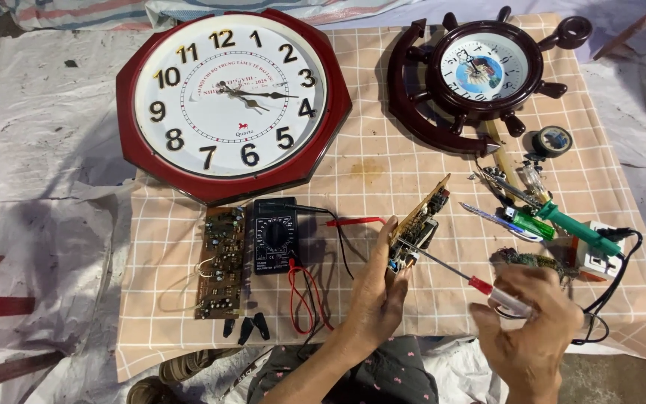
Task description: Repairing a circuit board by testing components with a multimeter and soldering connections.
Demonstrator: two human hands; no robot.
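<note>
R hand (pixel 528 333) is nearest the cam, low right, fingers closed around the clear/red handle of a screwdriver (pixel 480 286). The shaft runs up-left from the grip, and the tip sits on the lower end of a small circuit board (pixel 416 223). L hand (pixel 377 288) is just left of that, thumb and fingers pinched on the board's lower edge, holding it on edge and tilted, component side facing R. Can't tell if the tip is seated in a screw or just prying; too small to see.

Step in hand, by my read: working a fastener or part on the held board w/ the driver. Next move needs a steady L pinch, the driver kept in line w/ the shaft, and light pressure so the tip doesn't skate across the parts.

Left of the L grip: black multimeter (pixel 275 234), w/ red probe (pixel 354 221) and leads trailing toward the hands. Further left is a second board (pixel 220 262), lying flat, w/ a few small black bits below it.

Right of the R grip, beyond it: green-handled soldering iron (pixel 573 228), a socket block, and tape roll (pixel 552 141).

Far side of the checked cloth (pixel 383 168): big red octagonal wall clock (pixel 233 101) up-left, and ship's-wheel clock (pixel 480 75) up-right. Both lie face up.
</note>
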